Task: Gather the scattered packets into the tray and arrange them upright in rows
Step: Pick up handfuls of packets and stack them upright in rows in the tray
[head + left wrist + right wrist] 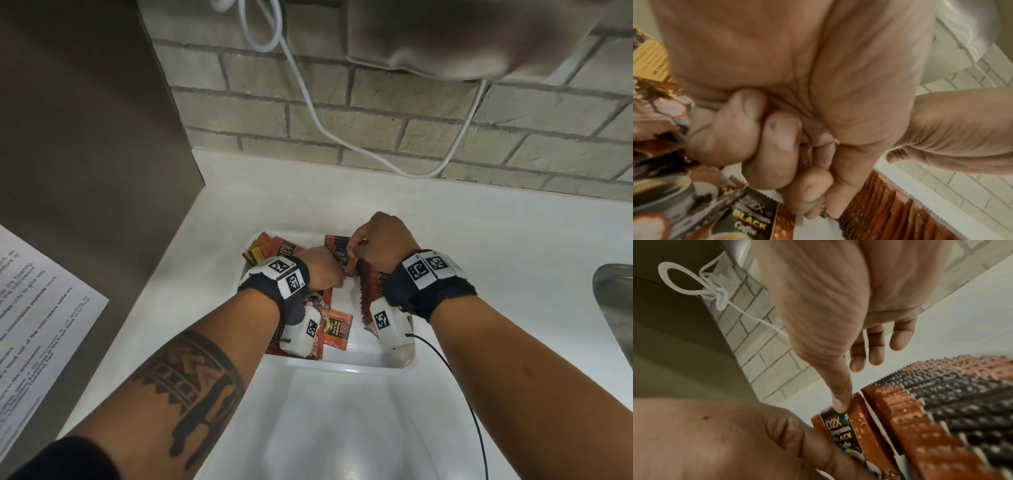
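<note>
White counter (479,240) | tray (342,363) w/ packets | R hand (380,240) pinches upright packet (840,431) | L hand (322,270) clenched (contents unclear)

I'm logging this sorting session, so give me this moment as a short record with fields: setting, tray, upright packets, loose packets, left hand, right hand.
setting: white countertop against a brick wall, white cable hanging
tray: white tray on the countertop
upright packets: row of orange coffee packets standing on edge along the tray's right side
loose packets: several D2X Black Coffee packets lying flat on the tray's left side
left hand: left hand, fingers curled, low over the tray; whether it grips a packet is unclear
right hand: right hand pinches an upright packet by its top edge
</note>
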{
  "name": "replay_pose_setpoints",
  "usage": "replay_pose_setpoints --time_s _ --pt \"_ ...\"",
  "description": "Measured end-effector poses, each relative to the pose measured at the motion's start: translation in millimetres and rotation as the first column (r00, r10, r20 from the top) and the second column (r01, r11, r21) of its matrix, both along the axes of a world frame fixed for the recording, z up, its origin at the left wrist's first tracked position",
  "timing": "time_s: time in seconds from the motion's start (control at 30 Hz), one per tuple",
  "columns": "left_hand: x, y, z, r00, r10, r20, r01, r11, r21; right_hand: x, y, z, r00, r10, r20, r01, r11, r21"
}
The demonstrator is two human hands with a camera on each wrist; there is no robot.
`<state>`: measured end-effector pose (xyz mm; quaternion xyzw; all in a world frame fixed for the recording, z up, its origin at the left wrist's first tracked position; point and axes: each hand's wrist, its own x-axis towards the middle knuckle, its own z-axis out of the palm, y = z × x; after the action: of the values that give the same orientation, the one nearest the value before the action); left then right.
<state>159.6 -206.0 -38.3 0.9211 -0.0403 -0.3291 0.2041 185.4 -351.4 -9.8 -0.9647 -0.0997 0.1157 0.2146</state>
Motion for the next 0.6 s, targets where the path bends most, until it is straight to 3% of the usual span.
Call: replay_pose_setpoints --time_s 0.23,0.43,0.6 --pt "0.8 1.0 0.1 0.999 -0.052 -0.006 0.052 0.999 0.012 2.2 0.9 -1.0 1.000 -0.004 0.011 0.004 1.000 0.018" --pt "-0.9 2.0 -5.9 0.998 0.060 0.019 -0.058 0.993 -0.098 3.9 2.3 -0.9 1.000 0.005 0.001 -0.005 1.000 0.018" --pt "1.7 0.3 -5.0 0.999 -0.043 -0.032 0.042 0.999 -0.026 1.1 3.5 -1.6 1.000 0.021 0.008 -0.021 1.000 0.010"
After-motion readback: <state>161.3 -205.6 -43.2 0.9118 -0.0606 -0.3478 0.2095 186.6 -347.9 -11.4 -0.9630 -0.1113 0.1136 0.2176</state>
